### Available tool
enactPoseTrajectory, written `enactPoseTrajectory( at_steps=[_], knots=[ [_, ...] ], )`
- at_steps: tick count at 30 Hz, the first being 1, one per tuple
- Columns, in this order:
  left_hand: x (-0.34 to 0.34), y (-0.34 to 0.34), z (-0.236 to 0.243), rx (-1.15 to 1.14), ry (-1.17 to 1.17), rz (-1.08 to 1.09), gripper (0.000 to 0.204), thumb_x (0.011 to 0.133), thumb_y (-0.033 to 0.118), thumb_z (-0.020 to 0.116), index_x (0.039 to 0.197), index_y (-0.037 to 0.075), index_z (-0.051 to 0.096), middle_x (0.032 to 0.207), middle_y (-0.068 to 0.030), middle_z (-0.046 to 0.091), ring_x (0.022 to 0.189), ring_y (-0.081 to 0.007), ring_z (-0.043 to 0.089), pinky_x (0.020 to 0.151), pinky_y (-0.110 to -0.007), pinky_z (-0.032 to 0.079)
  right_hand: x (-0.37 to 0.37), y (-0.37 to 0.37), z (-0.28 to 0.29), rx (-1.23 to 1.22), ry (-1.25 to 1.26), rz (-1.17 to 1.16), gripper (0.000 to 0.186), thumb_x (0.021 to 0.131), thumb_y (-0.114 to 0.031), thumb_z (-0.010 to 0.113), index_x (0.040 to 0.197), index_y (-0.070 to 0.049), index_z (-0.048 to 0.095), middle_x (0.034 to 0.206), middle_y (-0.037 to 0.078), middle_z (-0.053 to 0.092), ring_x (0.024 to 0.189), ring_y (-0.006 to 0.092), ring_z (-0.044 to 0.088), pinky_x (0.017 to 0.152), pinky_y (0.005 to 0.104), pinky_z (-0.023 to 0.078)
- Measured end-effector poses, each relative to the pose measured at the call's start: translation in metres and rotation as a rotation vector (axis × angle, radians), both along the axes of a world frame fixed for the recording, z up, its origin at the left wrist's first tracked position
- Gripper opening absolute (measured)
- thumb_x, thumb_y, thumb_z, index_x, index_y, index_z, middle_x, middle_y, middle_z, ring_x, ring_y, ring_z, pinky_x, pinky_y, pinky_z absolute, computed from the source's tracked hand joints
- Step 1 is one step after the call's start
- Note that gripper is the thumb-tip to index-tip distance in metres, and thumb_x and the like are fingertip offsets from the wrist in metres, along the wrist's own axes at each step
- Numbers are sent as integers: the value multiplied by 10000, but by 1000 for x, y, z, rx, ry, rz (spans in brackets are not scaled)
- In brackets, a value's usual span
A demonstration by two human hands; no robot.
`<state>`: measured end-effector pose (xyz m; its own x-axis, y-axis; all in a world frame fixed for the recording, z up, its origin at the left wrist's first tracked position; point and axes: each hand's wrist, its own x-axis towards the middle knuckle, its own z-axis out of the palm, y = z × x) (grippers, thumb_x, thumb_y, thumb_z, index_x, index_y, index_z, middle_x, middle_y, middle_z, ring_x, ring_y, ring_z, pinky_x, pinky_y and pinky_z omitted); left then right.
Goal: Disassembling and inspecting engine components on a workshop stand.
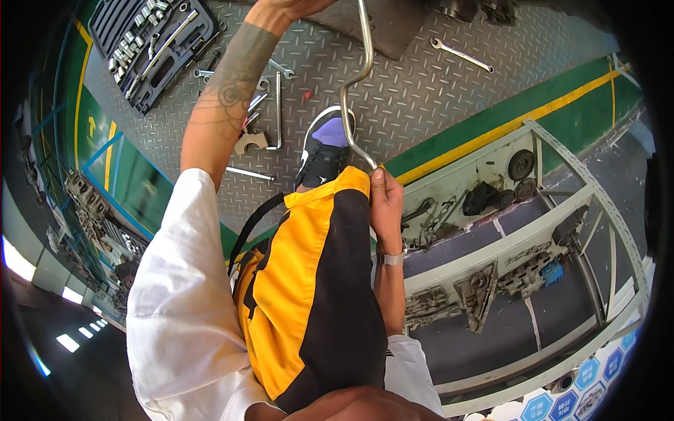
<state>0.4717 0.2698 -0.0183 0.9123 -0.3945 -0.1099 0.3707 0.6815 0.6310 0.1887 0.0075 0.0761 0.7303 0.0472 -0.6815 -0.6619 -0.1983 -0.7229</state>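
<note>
My right hand (pixel 386 201), below the shoe, is closed round the lower end of a bent, crank-shaped speed handle (pixel 345 105). The steel bar rises past the shoe and leaves the picture at the top edge, so its far end is out of sight. My tattooed left arm stretches up across the floor. Only the wrist side of my left hand (pixel 295 6) shows at the top edge, left of the bar; its fingers are cut off. A dark, flat plate (pixel 393 31) lies beside the bar, with dark metal parts (pixel 460 8) at the top edge.
An open socket set case (pixel 144 98) lies upper left on the diamond-plate floor (pixel 414 105). Near my left forearm are an L-shaped wrench (pixel 279 116), cardboard (pixel 250 143) and several wrenches. A combination wrench (pixel 462 55) lies upper right. A metal rack (pixel 562 158) with engine parts stands right.
</note>
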Motion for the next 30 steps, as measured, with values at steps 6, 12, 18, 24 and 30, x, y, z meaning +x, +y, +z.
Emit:
enactPoseTrajectory(
  at_steps=[6,12,18,24,30],
  knots=[
    [-3,-4,5,10,61,18,277,995,200,520,1147,-17,600,1129,-114,645,1062,-246,597,957,-458,453,-1,-3,13,21,82,-21,433,1034,-354,471,751,-27,497,682,-57,397,635,39,319,536,234,270],
    [4,7,-21,12,66,5,253,1000,193,513,1121,-7,609,1086,-101,651,982,-232,613,923,-406,469,4,11,16,-51,-96,24,365,1017,-259,505,786,25,506,616,43,393,600,115,329,523,304,318],
    [-16,2,21,56,188,108,249,1008,176,486,1118,-11,608,1059,-96,652,978,-225,626,954,-416,492,6,34,1,-235,-237,135,279,982,-157,563,789,31,490,620,159,345,552,158,286,487,347,307],
    [6,-23,0,200,167,130,271,1020,180,462,1125,-29,598,1012,-84,653,907,-197,629,857,-352,522,8,43,-1,-181,-192,-27,260,971,-142,574,814,50,494,632,198,414,558,269,284,496,347,325],
    [-17,-9,28,307,193,160,181,999,188,534,1024,24,608,855,-19,608,740,-112,566,672,-264,472,-10,20,6,-192,-132,102,287,978,-193,556,803,32,519,602,156,435,535,198,349,498,352,331]
  ],
)
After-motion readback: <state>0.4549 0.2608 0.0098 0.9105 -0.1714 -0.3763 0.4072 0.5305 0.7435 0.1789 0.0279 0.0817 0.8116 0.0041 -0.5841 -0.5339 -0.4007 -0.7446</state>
